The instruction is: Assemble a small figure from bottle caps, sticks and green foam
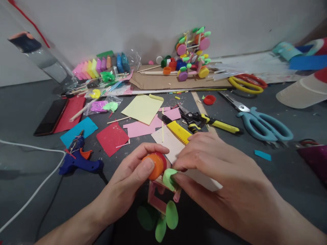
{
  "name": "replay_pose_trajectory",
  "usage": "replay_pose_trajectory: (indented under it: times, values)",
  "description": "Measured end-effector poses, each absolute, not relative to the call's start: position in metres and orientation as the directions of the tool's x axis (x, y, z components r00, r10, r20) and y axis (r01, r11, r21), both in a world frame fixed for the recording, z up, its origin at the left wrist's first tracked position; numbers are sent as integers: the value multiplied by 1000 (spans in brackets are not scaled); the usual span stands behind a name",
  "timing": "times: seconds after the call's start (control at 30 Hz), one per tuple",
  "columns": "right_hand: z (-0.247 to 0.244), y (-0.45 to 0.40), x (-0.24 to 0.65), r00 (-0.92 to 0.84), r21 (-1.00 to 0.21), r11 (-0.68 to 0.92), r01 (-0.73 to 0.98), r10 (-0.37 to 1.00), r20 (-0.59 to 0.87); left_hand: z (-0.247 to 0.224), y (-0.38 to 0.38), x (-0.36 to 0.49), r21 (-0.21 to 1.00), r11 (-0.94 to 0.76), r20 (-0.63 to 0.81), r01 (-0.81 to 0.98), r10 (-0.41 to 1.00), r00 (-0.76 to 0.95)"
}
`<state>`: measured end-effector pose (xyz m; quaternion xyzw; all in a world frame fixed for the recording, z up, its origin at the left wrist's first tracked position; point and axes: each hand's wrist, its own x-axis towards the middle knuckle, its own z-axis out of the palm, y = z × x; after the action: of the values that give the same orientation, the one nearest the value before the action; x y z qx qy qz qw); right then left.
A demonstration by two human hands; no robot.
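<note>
Here, a small craft model (156, 205) with a pink frame is held up at the middle of the near edge of the tabletop (278, 187). The left hand (133, 170) grasps it, thumb on its orange disc (153, 167), with a red disc (161, 160) just behind. The right hand (214, 173) pinches the light green piece (169, 178) on the model between thumb and fingers. Green ovals (172, 214) stick out at the model's lower end.

Just beyond the hands lie a yellow cutter (177, 131) and yellow-and-black cutting pliers (221, 125). Toward the left edge are a red paper square (112, 137), a blue glue gun (83, 163) resting partly on blue paper, and a dark phone (51, 115) on a red sheet. Blue-handled scissors (265, 126) lie toward the right edge.

Along the far edge, colourful wheeled models (203, 71) sit on a cardboard sheet (153, 81); a clear bottle (51, 64) leans at the far left corner, beside coloured clay packs (93, 67).
</note>
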<state>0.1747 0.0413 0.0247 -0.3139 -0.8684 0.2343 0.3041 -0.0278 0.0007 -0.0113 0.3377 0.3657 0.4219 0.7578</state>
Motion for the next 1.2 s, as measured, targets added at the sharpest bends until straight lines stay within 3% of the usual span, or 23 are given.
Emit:
replay_pose_trajectory:
  times: [0.4,0.67,0.9,1.2]
  values:
    - [29,41,175,-550,-712,573,405,775,311,-9,1,-24,747,408,-246,-525,903,351]
    - [29,42,174,-565,-749,548,373,774,285,-10,-2,-25,776,410,-247,-480,897,368]
    - [30,42,175,-560,-788,440,431,815,149,-10,0,-24,771,433,-271,-468,887,374]
    - [28,38,174,-563,-744,488,457,806,183,-12,-3,-26,837,420,-304,-350,890,340]
